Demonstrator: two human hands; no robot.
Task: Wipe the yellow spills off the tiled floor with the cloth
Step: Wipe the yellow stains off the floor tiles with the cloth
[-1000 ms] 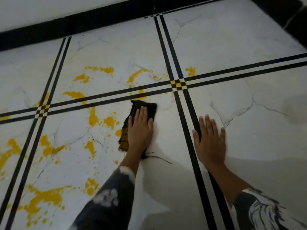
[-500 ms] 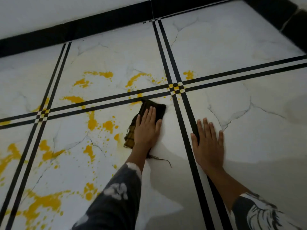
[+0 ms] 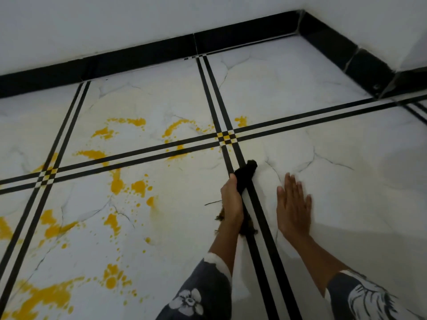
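On the double black stripes (image 3: 263,229) to the right of the mess, my cloth (image 3: 246,173) sits bunched into a dark roll. One end pokes out toward the far wall and a frayed, brownish end trails back beside my wrist. My left hand (image 3: 231,202) grips it around the middle — thumb over the top, the other fingers wrapped round it and mostly hidden from view. Just beside it, across the stripes, my right hand (image 3: 294,207) lies flat on a white tile, fingers straight and pressed together, thumb a little apart, holding nothing.

The yellow spills (image 3: 138,187) all lie to the left of the cloth and apart from it — blots and fine spatter near my left forearm, larger smears at the lower left edge, more patches beyond the horizontal pair of stripes. One small blot sits on the far tile just right of the crossing (image 3: 227,137), whose squares show yellow.

The tiled floor (image 3: 360,204) is white with grey veining. Both forearms wear dark sleeves (image 3: 198,294) with a pale floral print. Black skirting (image 3: 150,58) runs along the foot of the white wall (image 3: 138,19) and turns a corner at upper right.
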